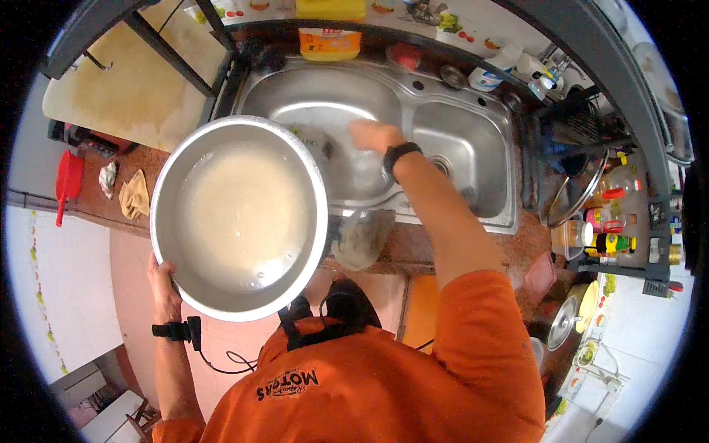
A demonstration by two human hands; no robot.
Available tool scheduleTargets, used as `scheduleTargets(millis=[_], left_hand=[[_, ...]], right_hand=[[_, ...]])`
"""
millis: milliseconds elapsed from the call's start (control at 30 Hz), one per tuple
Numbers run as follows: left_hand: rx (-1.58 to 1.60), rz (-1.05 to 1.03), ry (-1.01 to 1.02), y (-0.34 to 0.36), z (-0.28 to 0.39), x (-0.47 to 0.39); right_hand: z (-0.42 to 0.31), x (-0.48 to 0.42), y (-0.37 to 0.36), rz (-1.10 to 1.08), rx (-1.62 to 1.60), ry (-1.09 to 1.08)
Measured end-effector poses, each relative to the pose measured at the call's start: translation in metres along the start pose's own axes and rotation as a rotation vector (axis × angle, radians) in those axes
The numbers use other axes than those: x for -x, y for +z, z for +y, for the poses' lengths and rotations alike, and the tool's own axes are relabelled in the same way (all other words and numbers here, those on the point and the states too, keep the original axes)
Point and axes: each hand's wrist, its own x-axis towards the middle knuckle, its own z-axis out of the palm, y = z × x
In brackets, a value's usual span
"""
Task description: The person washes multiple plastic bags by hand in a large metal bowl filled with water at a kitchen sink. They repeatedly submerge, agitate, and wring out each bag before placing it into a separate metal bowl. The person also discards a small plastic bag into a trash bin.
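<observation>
My left hand (pixel 163 279) grips the lower left rim of a large round metal pot (pixel 238 216). Pale grains like rice lie in it under cloudy water. The pot is held close to the camera, over the counter's front edge and the left side of the sink. My right hand (pixel 376 137), blurred, hangs above the larger basin of the stainless steel double sink (pixel 332 91); no object shows in it, and its fingers are too blurred to read. Small dark scraps lie in that basin below the hand. A translucent plastic bag (pixel 363 239) rests at the counter's front edge.
A cutting board (pixel 127 83), a red scoop (pixel 68 173) and a tan cloth (pixel 134 195) are at left. Black rack bars cross above the sink. Behind it stand an oil jug (pixel 330 41) and a white bottle (pixel 487 77). Sauce bottles (pixel 609 243) and a lidded pot (pixel 562 324) stand at right.
</observation>
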Motion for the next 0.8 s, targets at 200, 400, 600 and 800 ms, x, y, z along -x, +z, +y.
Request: scheduleTargets(millis=[200,400,600,800], left_hand=[[0.060,0.041,-0.046,0.018,0.016,0.004],[0.072,0.026,-0.036,0.004,0.015,0.010],[0.030,0.062,-0.075,0.011,0.033,0.021],[0.059,0.084,-0.066,0.007,0.029,0.024]], right_hand=[[-0.009,-0.055,0.053,-0.113,-0.026,-0.050],[-0.061,-0.029,0.039,-0.046,-0.299,0.195],[-0.064,-0.040,0.051,-0.115,-0.323,0.195],[-0.063,-0.056,0.067,-0.074,-0.354,0.203]])
